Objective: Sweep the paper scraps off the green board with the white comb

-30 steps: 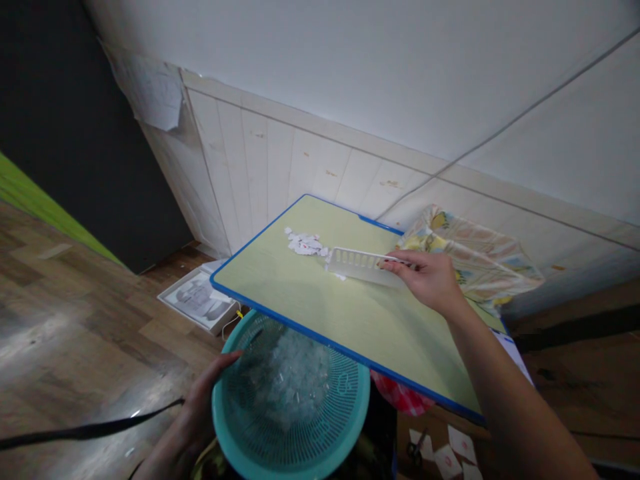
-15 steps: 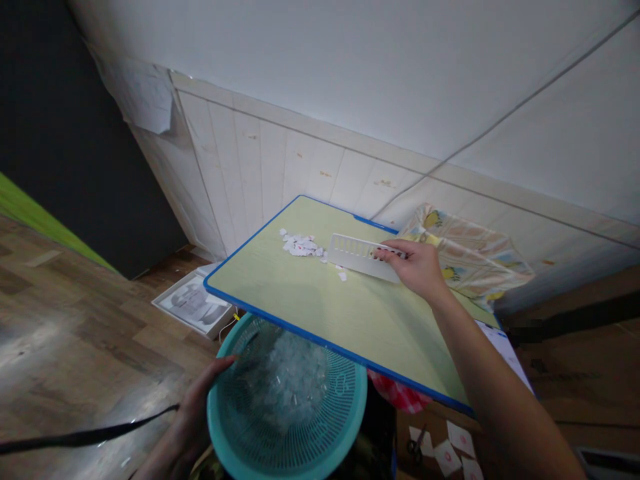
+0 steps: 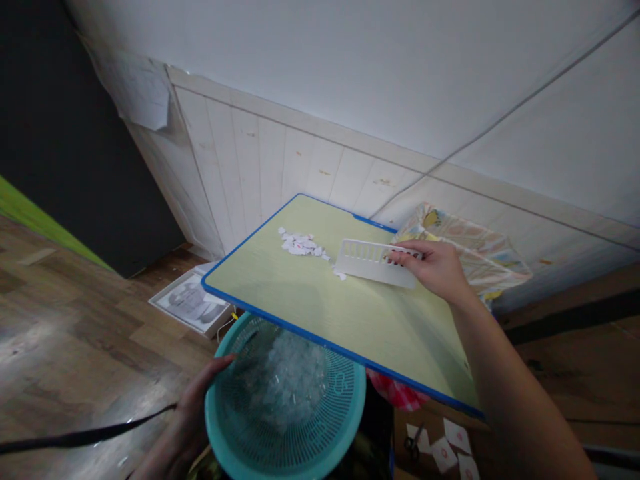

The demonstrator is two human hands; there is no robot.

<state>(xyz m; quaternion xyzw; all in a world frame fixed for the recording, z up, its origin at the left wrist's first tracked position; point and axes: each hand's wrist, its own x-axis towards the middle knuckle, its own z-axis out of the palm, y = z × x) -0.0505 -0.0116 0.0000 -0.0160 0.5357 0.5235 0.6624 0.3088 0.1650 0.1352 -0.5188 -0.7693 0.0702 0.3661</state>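
Observation:
My right hand (image 3: 434, 268) grips a white slotted plastic divider (image 3: 370, 269) by its right end. The divider stands on edge on the pale green tabletop (image 3: 290, 287), its left end beside a few small paper scraps (image 3: 341, 275). Further left lies a pile of torn white paper scraps (image 3: 301, 245). My left hand (image 3: 200, 393) is closed on the rim of a turquoise plastic basket (image 3: 361, 407), thumb over the edge and other fingers hidden behind it. Clear, shiny pieces (image 3: 290, 373), too blurred to name, lie inside the basket, just below the table's near edge.
A cloth-covered object with a yellow print (image 3: 480, 250) stands behind the table's right side. On the floor are a white box (image 3: 193, 300) at left, and scissors (image 3: 413, 445) with paper cards (image 3: 456, 435) at lower right. A wall (image 3: 280, 160) borders the table's back.
My right hand has moved right and slightly nearer to me with the divider, away from the main scrap pile. My left hand keeps its hold on the basket.

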